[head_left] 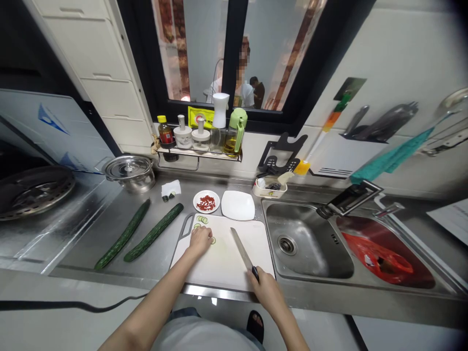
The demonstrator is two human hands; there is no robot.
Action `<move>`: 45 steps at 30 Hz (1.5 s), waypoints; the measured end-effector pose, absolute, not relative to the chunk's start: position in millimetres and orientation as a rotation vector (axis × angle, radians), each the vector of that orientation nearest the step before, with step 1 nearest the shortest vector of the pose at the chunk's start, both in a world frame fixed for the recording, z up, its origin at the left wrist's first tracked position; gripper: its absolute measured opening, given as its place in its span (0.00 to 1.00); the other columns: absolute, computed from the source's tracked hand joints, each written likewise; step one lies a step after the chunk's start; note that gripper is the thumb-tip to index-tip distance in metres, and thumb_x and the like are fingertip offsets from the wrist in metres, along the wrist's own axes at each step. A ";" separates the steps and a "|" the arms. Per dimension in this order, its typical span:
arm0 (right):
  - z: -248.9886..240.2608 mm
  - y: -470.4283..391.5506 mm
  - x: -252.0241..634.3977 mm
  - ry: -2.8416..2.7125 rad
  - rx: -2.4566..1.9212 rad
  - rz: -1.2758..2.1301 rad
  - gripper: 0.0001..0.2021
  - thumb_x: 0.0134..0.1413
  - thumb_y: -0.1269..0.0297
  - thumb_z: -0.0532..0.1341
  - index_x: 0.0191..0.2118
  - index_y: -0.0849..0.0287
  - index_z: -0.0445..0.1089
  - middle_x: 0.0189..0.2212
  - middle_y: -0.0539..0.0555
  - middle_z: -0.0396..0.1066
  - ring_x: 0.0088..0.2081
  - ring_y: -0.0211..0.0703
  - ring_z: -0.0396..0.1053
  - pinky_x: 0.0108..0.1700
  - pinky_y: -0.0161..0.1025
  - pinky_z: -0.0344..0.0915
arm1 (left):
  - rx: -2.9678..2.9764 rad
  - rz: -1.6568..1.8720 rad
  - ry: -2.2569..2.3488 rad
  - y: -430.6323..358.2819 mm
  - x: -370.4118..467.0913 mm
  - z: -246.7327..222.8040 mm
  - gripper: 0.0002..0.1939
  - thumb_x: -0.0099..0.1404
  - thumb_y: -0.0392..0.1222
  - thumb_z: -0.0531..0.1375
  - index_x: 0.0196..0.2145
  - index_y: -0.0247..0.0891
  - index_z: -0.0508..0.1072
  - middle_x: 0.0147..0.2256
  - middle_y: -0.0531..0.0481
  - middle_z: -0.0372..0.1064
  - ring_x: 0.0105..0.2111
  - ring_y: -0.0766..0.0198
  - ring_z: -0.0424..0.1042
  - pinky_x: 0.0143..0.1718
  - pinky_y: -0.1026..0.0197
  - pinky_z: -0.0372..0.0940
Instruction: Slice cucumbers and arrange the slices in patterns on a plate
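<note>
At frame's lower centre, right hand [268, 287] wrapped round knife [241, 247], left hand [200, 240] curled beside cucumber slices [202, 220] on cutting board [226, 273] (any grip hidden), cucumbers [155, 231] left, plates [237, 204] above, sink [310, 253] right.

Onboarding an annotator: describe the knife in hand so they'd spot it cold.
Start at the steel sink basin; left of it lies the white cutting board. Over the board's right half is the kitchen knife, its black handle in the person's right hand and its blade angled away. Unlike the small round cucumber slices near the left hand, it is long, narrow and metallic.
</note>
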State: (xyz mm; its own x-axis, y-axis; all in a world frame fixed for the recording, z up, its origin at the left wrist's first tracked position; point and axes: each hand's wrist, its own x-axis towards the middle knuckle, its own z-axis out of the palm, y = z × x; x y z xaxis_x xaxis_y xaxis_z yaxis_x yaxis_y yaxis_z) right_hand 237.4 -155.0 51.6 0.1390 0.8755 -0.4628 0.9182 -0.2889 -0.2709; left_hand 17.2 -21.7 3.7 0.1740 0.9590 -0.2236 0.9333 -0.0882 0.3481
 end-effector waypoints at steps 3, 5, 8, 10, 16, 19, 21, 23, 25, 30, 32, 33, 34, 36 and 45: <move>50.4 -153.7 238.4 1.813 2.308 -0.836 0.17 0.65 0.56 0.46 0.44 0.59 0.68 0.37 0.59 0.75 0.42 0.45 0.72 0.35 0.33 0.56 | 2.003 0.121 1.796 -21.6 18.3 5.1 0.04 0.58 0.36 0.60 0.32 0.38 0.74 0.38 0.46 0.73 0.43 0.58 0.67 0.45 0.59 0.57; 48.2 -152.8 239.1 1.815 2.306 -0.826 0.17 0.65 0.56 0.46 0.45 0.59 0.68 0.38 0.59 0.75 0.43 0.45 0.72 0.36 0.33 0.57 | 1.974 0.175 1.788 -22.0 18.5 5.5 0.05 0.56 0.33 0.59 0.31 0.39 0.73 0.35 0.48 0.74 0.41 0.59 0.68 0.43 0.60 0.58; 43.4 -151.3 240.4 1.833 2.299 -0.826 0.18 0.65 0.56 0.46 0.46 0.60 0.68 0.39 0.59 0.75 0.43 0.45 0.72 0.37 0.34 0.57 | 1.927 0.281 1.766 -24.0 18.1 4.5 0.06 0.56 0.31 0.58 0.30 0.39 0.73 0.32 0.50 0.74 0.37 0.61 0.69 0.40 0.62 0.58; 40.6 -150.4 241.2 1.842 2.302 -0.819 0.19 0.65 0.55 0.46 0.46 0.60 0.68 0.39 0.60 0.75 0.43 0.46 0.72 0.37 0.34 0.58 | 1.872 0.355 1.738 -27.5 17.8 2.7 0.05 0.56 0.33 0.58 0.30 0.39 0.72 0.31 0.51 0.74 0.35 0.63 0.69 0.38 0.63 0.58; 40.9 -148.3 241.4 1.851 2.298 -0.839 0.19 0.65 0.55 0.46 0.46 0.60 0.68 0.39 0.59 0.75 0.42 0.45 0.71 0.36 0.34 0.57 | 1.689 0.481 1.674 -53.7 14.0 -9.1 0.04 0.56 0.33 0.58 0.31 0.39 0.72 0.29 0.54 0.72 0.31 0.67 0.69 0.32 0.67 0.57; 42.7 -147.0 240.8 1.850 2.285 -0.844 0.18 0.65 0.55 0.46 0.45 0.60 0.68 0.38 0.59 0.75 0.42 0.44 0.71 0.36 0.33 0.57 | 1.646 0.552 1.706 -65.7 4.0 -15.5 0.04 0.58 0.34 0.58 0.31 0.39 0.72 0.29 0.54 0.72 0.31 0.68 0.69 0.32 0.67 0.57; 42.9 -146.1 240.7 1.845 2.281 -0.838 0.18 0.65 0.55 0.46 0.45 0.60 0.68 0.39 0.59 0.75 0.43 0.45 0.71 0.37 0.34 0.57 | 1.597 0.597 1.794 -67.6 -6.5 -18.7 0.04 0.59 0.35 0.58 0.33 0.39 0.73 0.30 0.54 0.73 0.31 0.68 0.69 0.33 0.67 0.57; 42.9 -145.4 240.6 1.840 2.275 -0.835 0.19 0.65 0.55 0.46 0.46 0.60 0.68 0.39 0.60 0.75 0.43 0.45 0.71 0.37 0.34 0.57 | 1.545 0.633 1.896 -64.3 -18.0 -21.3 0.04 0.60 0.37 0.57 0.33 0.39 0.73 0.30 0.54 0.73 0.31 0.67 0.69 0.33 0.67 0.58; 43.4 -145.0 240.2 1.831 2.270 -0.834 0.19 0.65 0.55 0.46 0.46 0.60 0.68 0.39 0.60 0.75 0.42 0.45 0.71 0.36 0.34 0.57 | 1.520 0.659 1.951 -58.2 -28.1 -23.4 0.05 0.61 0.37 0.57 0.34 0.39 0.73 0.31 0.54 0.73 0.32 0.67 0.70 0.34 0.67 0.58; 45.1 -145.0 238.7 1.812 2.260 -0.828 0.19 0.65 0.55 0.45 0.46 0.60 0.68 0.39 0.60 0.75 0.42 0.46 0.71 0.36 0.34 0.57 | 1.523 0.661 2.025 -45.7 -39.0 -23.5 0.07 0.62 0.38 0.56 0.36 0.41 0.73 0.33 0.54 0.74 0.35 0.66 0.71 0.36 0.66 0.58; 44.7 -145.2 238.8 1.821 2.257 -0.822 0.19 0.65 0.55 0.46 0.46 0.60 0.68 0.39 0.60 0.75 0.42 0.45 0.72 0.36 0.34 0.57 | 1.548 0.603 2.069 -44.2 -38.6 -21.3 0.07 0.62 0.38 0.55 0.37 0.42 0.73 0.34 0.54 0.74 0.36 0.65 0.70 0.36 0.66 0.58; 44.2 -145.3 238.9 1.825 2.255 -0.822 0.19 0.65 0.54 0.46 0.46 0.60 0.68 0.39 0.60 0.75 0.42 0.45 0.72 0.36 0.34 0.57 | 1.568 0.563 2.088 -44.0 -38.0 -20.1 0.08 0.63 0.39 0.55 0.37 0.43 0.73 0.34 0.54 0.74 0.36 0.64 0.70 0.36 0.65 0.57; 43.7 -145.4 239.2 1.830 2.254 -0.823 0.19 0.65 0.54 0.46 0.46 0.60 0.68 0.38 0.59 0.75 0.42 0.45 0.72 0.36 0.34 0.57 | 1.590 0.521 2.104 -44.0 -37.4 -19.0 0.08 0.63 0.40 0.55 0.37 0.43 0.73 0.34 0.54 0.74 0.37 0.64 0.70 0.36 0.65 0.57; 43.0 -145.5 239.6 1.836 2.253 -0.825 0.19 0.65 0.54 0.46 0.46 0.60 0.68 0.39 0.59 0.75 0.42 0.45 0.72 0.36 0.34 0.57 | 1.634 0.455 2.127 -44.1 -36.2 -17.9 0.08 0.64 0.40 0.54 0.38 0.44 0.73 0.36 0.53 0.74 0.38 0.63 0.70 0.37 0.64 0.56; 43.6 -144.5 240.9 1.826 2.267 -0.858 0.19 0.65 0.54 0.46 0.46 0.59 0.68 0.40 0.59 0.74 0.42 0.44 0.71 0.37 0.33 0.57 | 1.679 0.439 2.152 -40.1 -35.8 -22.9 0.10 0.62 0.40 0.55 0.39 0.45 0.75 0.42 0.50 0.73 0.44 0.58 0.67 0.45 0.60 0.57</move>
State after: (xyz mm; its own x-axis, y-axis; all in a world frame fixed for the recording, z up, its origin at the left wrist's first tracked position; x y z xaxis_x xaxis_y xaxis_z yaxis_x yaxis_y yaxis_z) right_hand 240.9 -144.5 43.6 0.1188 0.8662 -0.4855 0.9265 -0.2725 -0.2595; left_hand -35.8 -40.1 -22.9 -0.2181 0.9707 -0.1006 0.8537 0.2397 0.4624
